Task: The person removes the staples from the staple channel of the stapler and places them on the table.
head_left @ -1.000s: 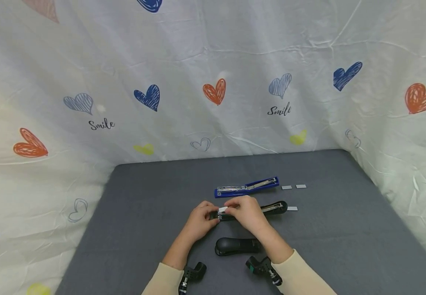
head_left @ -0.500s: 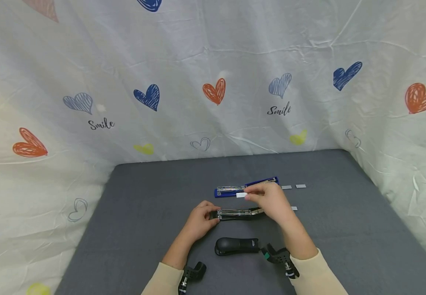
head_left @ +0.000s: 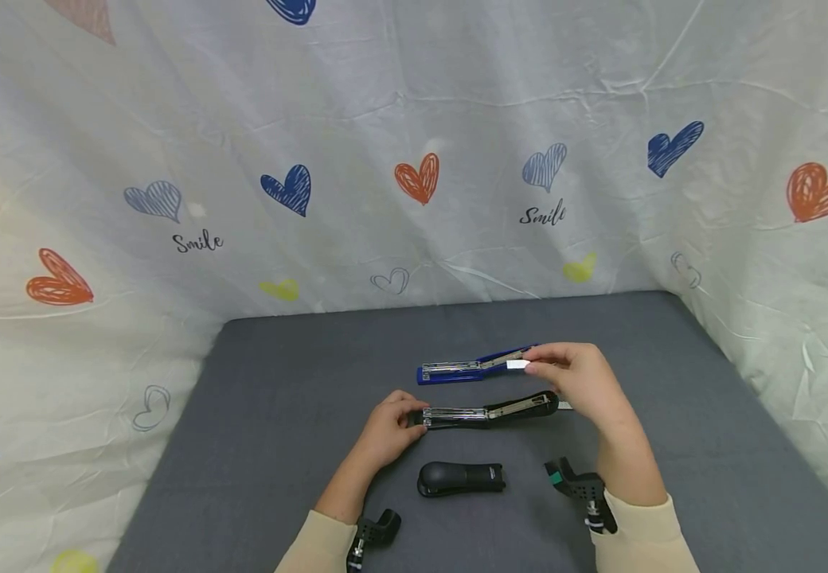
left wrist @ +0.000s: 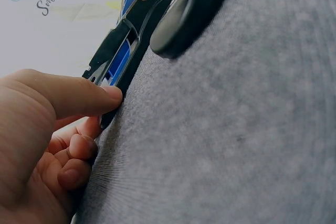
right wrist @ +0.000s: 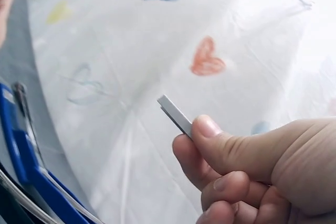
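My left hand (head_left: pixel 388 430) grips the left end of a black stapler (head_left: pixel 521 408) that lies folded open on the table, its metal channel facing up. In the left wrist view the thumb (left wrist: pixel 86 96) presses along the stapler's dark edge. Farther right, my right hand (head_left: pixel 589 386) pinches a strip of staples (head_left: pixel 517 364) between thumb and fingertips. The right wrist view shows the strip (right wrist: pixel 175 115) jutting out past the thumb, its U-shaped profile visible at the end. Behind it lies a blue stapler (head_left: pixel 448 372), also opened out; the right hand overlaps its right end.
Nearer to me a closed black stapler (head_left: pixel 460 478) lies on the grey-covered table (head_left: pixel 314 382). Another staple strip (head_left: pixel 565 406) sits at the right end of the open black stapler. A white curtain (head_left: pixel 342 239) with printed hearts hangs behind the table.
My right hand has lifted the staple strip from the open black stapler's left end and carried it right and away from me, over the blue stapler. The left hand stays put.
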`<state>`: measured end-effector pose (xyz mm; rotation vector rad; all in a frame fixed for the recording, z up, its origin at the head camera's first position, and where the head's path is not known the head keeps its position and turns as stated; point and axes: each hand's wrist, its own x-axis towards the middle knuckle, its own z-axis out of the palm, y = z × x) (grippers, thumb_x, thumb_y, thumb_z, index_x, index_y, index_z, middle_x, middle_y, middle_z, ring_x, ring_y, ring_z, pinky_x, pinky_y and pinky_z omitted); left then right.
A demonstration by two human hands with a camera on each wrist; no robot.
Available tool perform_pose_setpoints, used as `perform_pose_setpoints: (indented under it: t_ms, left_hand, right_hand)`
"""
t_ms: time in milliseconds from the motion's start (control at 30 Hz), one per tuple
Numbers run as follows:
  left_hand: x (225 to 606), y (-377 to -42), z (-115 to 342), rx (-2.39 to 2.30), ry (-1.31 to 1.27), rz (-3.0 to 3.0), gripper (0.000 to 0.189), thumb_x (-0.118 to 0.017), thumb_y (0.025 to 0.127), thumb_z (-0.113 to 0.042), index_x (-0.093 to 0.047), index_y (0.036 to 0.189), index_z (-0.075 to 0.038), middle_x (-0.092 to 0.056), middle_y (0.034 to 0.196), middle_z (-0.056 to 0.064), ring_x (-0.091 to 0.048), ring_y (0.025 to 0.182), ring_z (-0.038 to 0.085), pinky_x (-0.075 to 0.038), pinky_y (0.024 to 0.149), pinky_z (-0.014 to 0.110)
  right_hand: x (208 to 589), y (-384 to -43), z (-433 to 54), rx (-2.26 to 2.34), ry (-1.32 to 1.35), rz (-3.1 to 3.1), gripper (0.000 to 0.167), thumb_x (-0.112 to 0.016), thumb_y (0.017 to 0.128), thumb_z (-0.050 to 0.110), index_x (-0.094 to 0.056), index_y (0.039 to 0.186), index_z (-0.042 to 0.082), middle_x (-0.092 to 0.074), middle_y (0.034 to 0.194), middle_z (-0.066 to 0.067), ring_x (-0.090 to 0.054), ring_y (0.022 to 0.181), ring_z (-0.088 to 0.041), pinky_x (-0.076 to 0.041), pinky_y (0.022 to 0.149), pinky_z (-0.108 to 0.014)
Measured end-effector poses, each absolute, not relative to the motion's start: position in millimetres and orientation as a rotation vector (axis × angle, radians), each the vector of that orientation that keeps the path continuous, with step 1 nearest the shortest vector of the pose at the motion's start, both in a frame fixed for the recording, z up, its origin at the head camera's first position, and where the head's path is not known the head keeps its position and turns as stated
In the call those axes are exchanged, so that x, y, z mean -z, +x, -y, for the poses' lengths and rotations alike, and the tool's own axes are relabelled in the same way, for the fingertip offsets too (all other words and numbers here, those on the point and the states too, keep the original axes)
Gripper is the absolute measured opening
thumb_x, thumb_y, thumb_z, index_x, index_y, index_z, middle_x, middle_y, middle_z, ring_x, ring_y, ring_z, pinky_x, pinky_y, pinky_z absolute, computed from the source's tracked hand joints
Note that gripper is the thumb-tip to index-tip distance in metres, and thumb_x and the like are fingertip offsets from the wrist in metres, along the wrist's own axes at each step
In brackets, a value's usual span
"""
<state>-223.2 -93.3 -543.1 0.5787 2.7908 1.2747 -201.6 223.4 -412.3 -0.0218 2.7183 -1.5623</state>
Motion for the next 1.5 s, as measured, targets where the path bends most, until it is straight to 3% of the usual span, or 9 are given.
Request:
perform_pose_setpoints:
  t_ms: [300,667,900,1033,1200,1500]
  left_hand:
    - [543.4,-223.1,92.7,-1.272,0.58,-2.784,0.031,-0.082,0.086,-0.006,-0.078,0.117,-0.009,-0.061,0.104,-0.004,-0.045,0.067,0.007,-0.04,0.059,0.026]
    - [543.4,-225.3,93.3,-1.279,0.579,-2.772,0.031,-0.082,0.087,-0.006,-0.077,0.117,-0.009,-0.061,0.104,-0.003,-0.045,0.066,0.007,-0.041,0.059,0.026]
    - [543.2,-226.0,94.3,-1.286,0.585,-2.771,0.031,-0.082,0.087,-0.005,-0.077,0.117,-0.008,-0.061,0.104,-0.003,-0.045,0.066,0.008,-0.04,0.06,0.026]
    - [543.8,-225.9,94.5,-1.289,0.591,-2.78,0.03,-0.082,0.086,-0.005,-0.078,0.116,-0.009,-0.061,0.103,-0.003,-0.045,0.066,0.007,-0.04,0.06,0.026]
    - [544.7,-225.8,93.9,-1.286,0.587,-2.781,0.03,-0.083,0.086,-0.005,-0.078,0.115,-0.009,-0.061,0.103,-0.003,-0.044,0.066,0.007,-0.039,0.06,0.025]
    - [543.8,-225.7,93.4,-1.28,0.57,-2.77,0.031,-0.083,0.087,-0.007,-0.078,0.117,-0.01,-0.061,0.104,-0.004,-0.044,0.065,0.007,-0.039,0.06,0.025]
  right_hand:
    - [407.2,-194.4,-262.8,1.47,0.035,-2.781,0.028,-0.072,0.099,0.02,-0.074,0.12,0.002,-0.067,0.092,-0.007,-0.057,0.073,-0.022,-0.047,0.059,-0.032]
    - [413.5,-183.0,-312.8,1.375,0.213,-2.765,0.038,-0.069,0.101,0.029,-0.071,0.127,0.001,-0.065,0.099,-0.008,-0.057,0.075,-0.019,-0.047,0.065,-0.033]
    - [435.1,-189.1,-335.8,1.301,0.314,-2.64,0.042,-0.066,0.103,0.027,-0.066,0.133,-0.002,-0.059,0.083,-0.003,-0.054,0.07,-0.021,-0.041,0.07,-0.039]
    - [457.3,-197.0,-345.2,1.279,0.337,-2.592,0.038,-0.068,0.101,0.02,-0.067,0.129,-0.005,-0.061,0.086,-0.006,-0.055,0.071,-0.021,-0.045,0.073,-0.04]
    - [479.9,-204.7,-346.8,1.304,0.373,-2.544,0.026,-0.072,0.096,0.009,-0.072,0.117,-0.008,-0.064,0.085,-0.003,-0.056,0.072,-0.02,-0.053,0.065,-0.035]
    - [489.9,-207.8,-343.4,1.264,0.429,-2.511,0.016,-0.074,0.092,0.002,-0.075,0.104,-0.008,-0.066,0.08,-0.003,-0.061,0.071,-0.019,-0.053,0.063,-0.035]
